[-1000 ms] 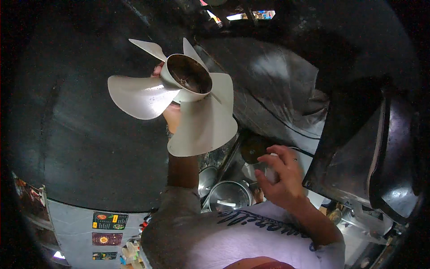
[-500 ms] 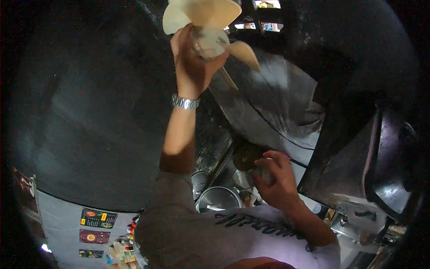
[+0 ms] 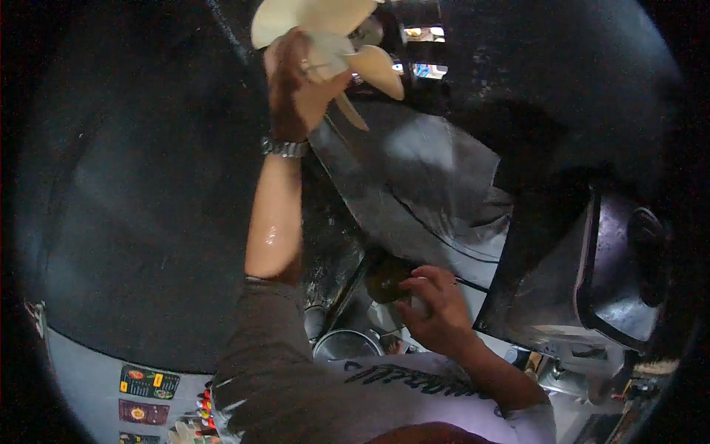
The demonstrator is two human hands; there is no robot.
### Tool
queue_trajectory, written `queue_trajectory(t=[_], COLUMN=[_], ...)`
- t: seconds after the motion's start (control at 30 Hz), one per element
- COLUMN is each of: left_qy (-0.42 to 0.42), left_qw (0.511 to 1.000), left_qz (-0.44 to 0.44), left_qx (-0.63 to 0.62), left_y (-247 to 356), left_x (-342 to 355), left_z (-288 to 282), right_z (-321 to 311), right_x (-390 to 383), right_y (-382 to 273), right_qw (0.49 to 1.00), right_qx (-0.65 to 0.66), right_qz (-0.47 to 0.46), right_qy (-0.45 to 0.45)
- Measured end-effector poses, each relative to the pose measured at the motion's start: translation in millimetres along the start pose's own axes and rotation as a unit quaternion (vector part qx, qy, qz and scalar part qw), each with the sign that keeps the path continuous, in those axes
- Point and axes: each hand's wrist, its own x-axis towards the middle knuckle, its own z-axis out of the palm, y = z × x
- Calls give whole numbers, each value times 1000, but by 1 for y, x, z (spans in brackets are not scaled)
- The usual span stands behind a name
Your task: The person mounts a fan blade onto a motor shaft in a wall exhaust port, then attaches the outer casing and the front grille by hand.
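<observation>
My left hand (image 3: 299, 85) is raised at the top of the view, closed around the hub of a pale plastic fan blade (image 3: 373, 70) with broad petals, its far side partly hidden. Just behind the blade is a grey round fitting (image 3: 367, 31), beside a slotted opening (image 3: 425, 34) in the dark surface. My right hand (image 3: 429, 303) is lower, right of centre, with fingers bent and apart over a dark round thing (image 3: 383, 274); I see nothing clearly held in it.
A black metal hood-like housing (image 3: 547, 281) stands at right, beside grey sheeting (image 3: 414, 170) with a cable. Below are a metal pot (image 3: 347, 346) and containers. At lower left, a grey panel (image 3: 89, 355) carries printed cards.
My left hand has lifted the fan blade toward the slotted opening and turned it, so its hub now faces differently. My right hand has shifted slightly left in the view.
</observation>
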Motion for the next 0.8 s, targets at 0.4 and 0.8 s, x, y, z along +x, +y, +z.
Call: queue_trajectory(t=[0.4,0.8], left_qy=[-26,-4], left_qw=[992,985], left_qz=[-56,-111], left_qx=[-109,-133], left_y=[-15,-26], left_x=[4,-9], left_z=[6,14], right_z=[9,11], right_x=[-5,10], right_y=[-1,-12], right_qw=[1000,1000], right_qx=[12,0], right_qz=[-7,25], right_qy=[-17,-15])
